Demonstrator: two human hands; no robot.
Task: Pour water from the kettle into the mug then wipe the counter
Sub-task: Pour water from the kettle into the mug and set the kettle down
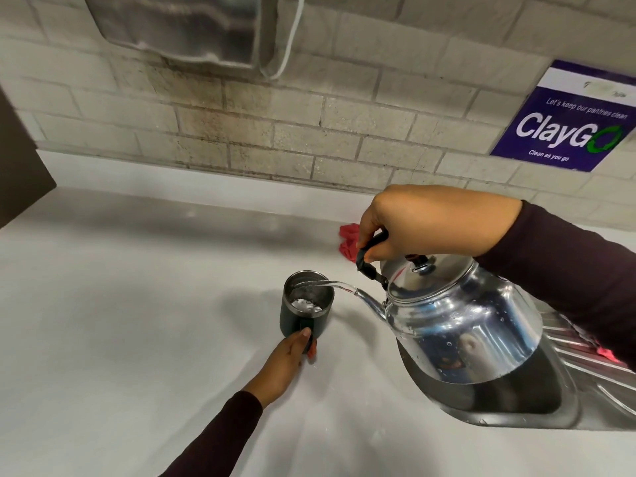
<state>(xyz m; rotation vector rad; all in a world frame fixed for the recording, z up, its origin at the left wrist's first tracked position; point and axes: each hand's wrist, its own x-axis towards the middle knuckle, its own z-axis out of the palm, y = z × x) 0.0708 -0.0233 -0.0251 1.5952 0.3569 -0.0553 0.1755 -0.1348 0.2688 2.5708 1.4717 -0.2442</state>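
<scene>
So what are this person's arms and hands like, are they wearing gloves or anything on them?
No gloves: both hands are bare, the left hand and the right hand alike. Each arm is covered by a long, close-fitting dark sleeve, the left sleeve and right sleeve, ending at the wrist. No rings, watch or markings show.

Open counter left, crowded right
Counter (120,304) lies bare left of the mug (307,306); kettle (461,321) and sink (516,404) block the right.
</scene>
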